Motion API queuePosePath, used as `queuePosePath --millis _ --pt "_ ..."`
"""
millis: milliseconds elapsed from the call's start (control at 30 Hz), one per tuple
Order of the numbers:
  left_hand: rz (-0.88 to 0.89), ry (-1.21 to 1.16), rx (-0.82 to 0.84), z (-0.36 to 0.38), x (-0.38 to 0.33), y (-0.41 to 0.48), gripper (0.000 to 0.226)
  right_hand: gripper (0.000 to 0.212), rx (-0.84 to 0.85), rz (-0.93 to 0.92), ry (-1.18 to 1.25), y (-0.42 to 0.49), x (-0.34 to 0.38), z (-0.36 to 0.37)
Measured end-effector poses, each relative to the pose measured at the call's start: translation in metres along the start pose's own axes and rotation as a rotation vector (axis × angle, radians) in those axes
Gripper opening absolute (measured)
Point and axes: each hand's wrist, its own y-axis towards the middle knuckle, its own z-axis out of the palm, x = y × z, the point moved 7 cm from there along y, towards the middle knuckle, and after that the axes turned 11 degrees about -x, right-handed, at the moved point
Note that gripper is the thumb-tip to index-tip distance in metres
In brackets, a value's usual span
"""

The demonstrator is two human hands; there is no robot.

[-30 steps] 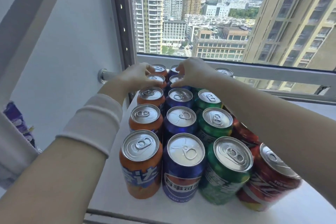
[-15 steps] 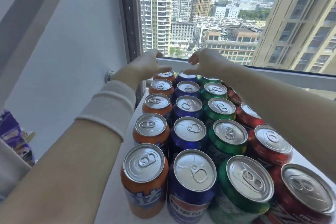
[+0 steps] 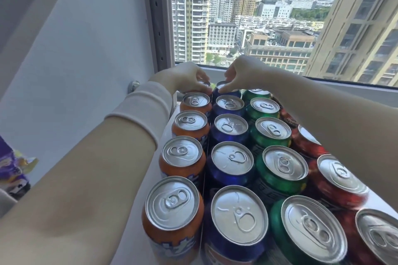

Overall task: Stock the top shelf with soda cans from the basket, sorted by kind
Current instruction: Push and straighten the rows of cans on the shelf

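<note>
Gripping the orange can (image 3: 204,84) nearest the window (image 3: 269,17), the left hand (image 3: 189,77) curls over it. The right hand (image 3: 243,72) pinches the blue can (image 3: 233,93) there.

Bright daylight pours through the window (image 3: 269,23), glinting softly off the can lids (image 3: 231,158); wide-angle bending curves the frame edges, and the nearest cans and forearms look slightly smeared

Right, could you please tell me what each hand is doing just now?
Left hand: curled round the top of the rear orange can.
Right hand: pinching the top of the rear blue can.
</note>
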Motion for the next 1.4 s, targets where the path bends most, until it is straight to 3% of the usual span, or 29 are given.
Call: queuePosePath --millis 233,367,500,633,833,1100,1267,1400 --pt "0.021 0.121 0.046 0.0 -0.016 -0.004 0.058 0.062 -0.031 -0.023 0.091 -0.011 -0.007 -0.013" --pt "0.194 0.101 -0.113 -0.012 -0.073 -0.008 0.055 0.055 -0.212 0.06 0.202 -0.035 -0.056 -0.059" --pt "0.321 0.169 0.029 0.027 -0.12 -0.004 0.054 0.061 -0.072 0.222 0.08 -0.062 -0.107 -0.05" --pt "0.323 0.254 0.096 0.051 -0.127 0.011 0.049 0.068 -0.04 0.285 0.127 -0.066 -0.121 -0.038" --pt "0.343 0.203 0.075 0.051 -0.127 0.014 0.045 0.054 -0.108 0.266 0.098 -0.059 -0.126 -0.039" --pt "0.324 0.338 0.104 0.057 -0.132 0.01 0.048 0.067 -0.104 0.232 0.112 -0.065 -0.12 -0.043" --pt "0.336 0.127 -0.028 0.027 -0.145 -0.017 0.046 0.063 -0.238 0.191 0.156 -0.097 -0.109 -0.066" --pt "0.329 0.135 0.056 0.031 -0.142 -0.037 0.047 0.065 -0.135 0.243 0.186 -0.119 -0.105 -0.053"
